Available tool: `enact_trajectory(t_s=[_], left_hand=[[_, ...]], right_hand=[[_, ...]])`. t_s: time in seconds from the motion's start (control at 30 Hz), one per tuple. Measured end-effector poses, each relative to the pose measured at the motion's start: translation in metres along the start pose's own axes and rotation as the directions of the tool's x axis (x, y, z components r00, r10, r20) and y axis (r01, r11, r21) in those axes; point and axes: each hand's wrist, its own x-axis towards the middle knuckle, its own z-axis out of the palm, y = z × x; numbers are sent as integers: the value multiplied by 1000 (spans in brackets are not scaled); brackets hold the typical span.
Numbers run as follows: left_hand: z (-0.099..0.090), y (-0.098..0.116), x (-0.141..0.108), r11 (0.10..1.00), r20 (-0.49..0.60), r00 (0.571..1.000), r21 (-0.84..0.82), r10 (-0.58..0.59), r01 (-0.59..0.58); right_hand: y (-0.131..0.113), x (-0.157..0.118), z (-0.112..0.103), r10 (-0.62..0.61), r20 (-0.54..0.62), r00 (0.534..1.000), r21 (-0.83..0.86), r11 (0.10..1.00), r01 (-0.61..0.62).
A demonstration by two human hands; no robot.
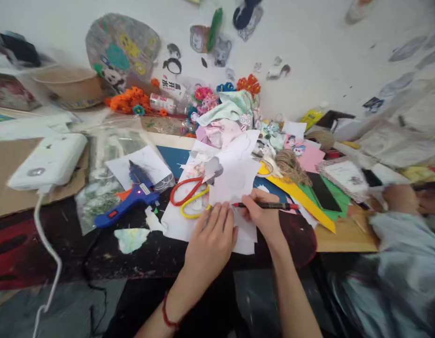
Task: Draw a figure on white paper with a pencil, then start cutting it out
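My left hand (213,234) lies flat on a sheet of white paper (235,176), its fingers stretched out and holding nothing. In my right hand (261,216) is a dark pen (277,205) with red at both ends, gripped between thumb and fingers. The pen's tip points left, close to the left fingertips and at the paper's surface. Faint grey lines show on the paper, too blurred to make out. Just above my left hand lie scissors with one red handle (185,190) and one yellow handle (196,202); their blades are hidden under paper scraps.
A blue glue gun (128,204) with a lit red switch lies at left, near a white power strip (48,159). Yellow ruler-like strip (298,195) and twine (291,164) lie right. Fabric scraps (224,131) pile behind. Another person's sleeve (407,263) is at far right.
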Motion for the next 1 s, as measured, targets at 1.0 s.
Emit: enact_trajectory(t_s=[1.0], left_hand=[[2, -1, 0, 999, -77, 997, -46, 8, -12]], right_hand=[[-2, 1, -1, 30, 83, 996, 93, 995, -38]])
